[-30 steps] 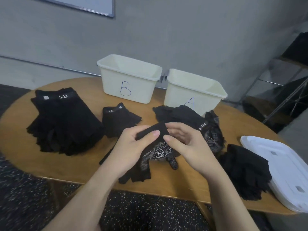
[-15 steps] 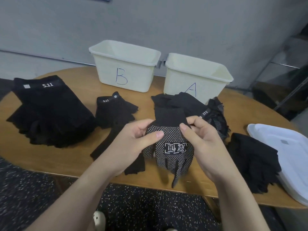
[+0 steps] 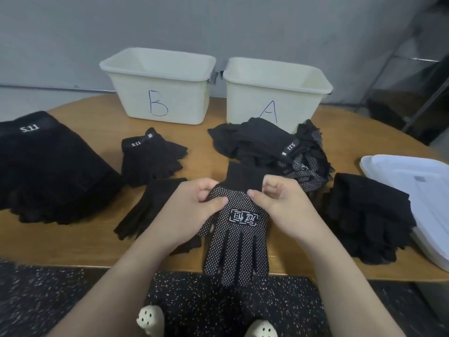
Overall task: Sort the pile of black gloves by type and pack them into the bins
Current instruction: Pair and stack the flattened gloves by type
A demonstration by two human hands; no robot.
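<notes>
Up front at the table's [image 3: 340, 147] near edge, my left hand [image 3: 192, 210] and right hand [image 3: 279, 203] pinch a dotted glove [image 3: 240, 239] by its wrist, fingers hanging past the rim. Behind it lies the unsorted pile [image 3: 272, 144], touching bin A [image 3: 274, 93]; bin B [image 3: 160, 86] stands beside.

The 2 forearms are bare, with no sleeves, and the left hand [image 3: 192, 210] and right hand [image 3: 279, 205] wear no rings. At 6 o'clock, 2 cream clog shoes [image 3: 149, 321] with round holes show.
</notes>
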